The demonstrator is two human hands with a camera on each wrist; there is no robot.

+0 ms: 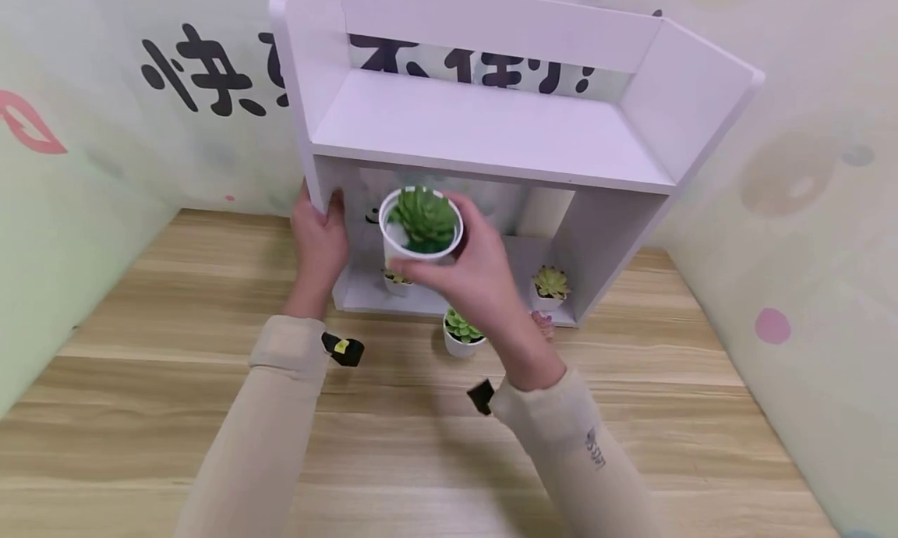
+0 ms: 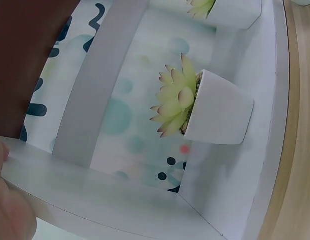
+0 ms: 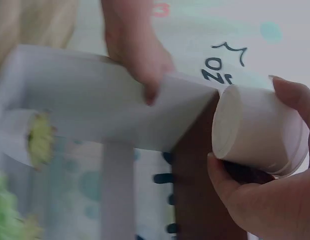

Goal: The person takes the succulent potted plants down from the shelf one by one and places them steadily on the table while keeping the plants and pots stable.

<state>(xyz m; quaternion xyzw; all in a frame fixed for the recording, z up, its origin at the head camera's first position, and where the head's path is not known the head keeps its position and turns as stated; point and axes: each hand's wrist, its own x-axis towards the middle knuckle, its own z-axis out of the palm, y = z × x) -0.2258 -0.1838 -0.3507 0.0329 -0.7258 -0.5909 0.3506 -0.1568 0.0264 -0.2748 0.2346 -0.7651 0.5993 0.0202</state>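
My right hand [image 1: 480,269] holds a white round pot with a dark green succulent [image 1: 424,220], fingers and thumb around its sides. The pot is in the air in front of the white shelf [image 1: 491,129], just below its upper board. In the right wrist view the white pot [image 3: 260,130] lies sideways in the picture, its base in sight and its plant hidden. My left hand [image 1: 319,238] grips the shelf's left side panel, thumb on the inner face; its other fingers are mostly hidden behind the panel.
A pale yellow-green succulent [image 2: 175,102] in a white pot stands at the lower board's left, another [image 1: 550,282] at its right. On the wooden table [image 1: 393,444], a green potted succulent [image 1: 463,334] stands before the shelf. A pinkish plant [image 1: 543,324] is partly behind my right wrist.
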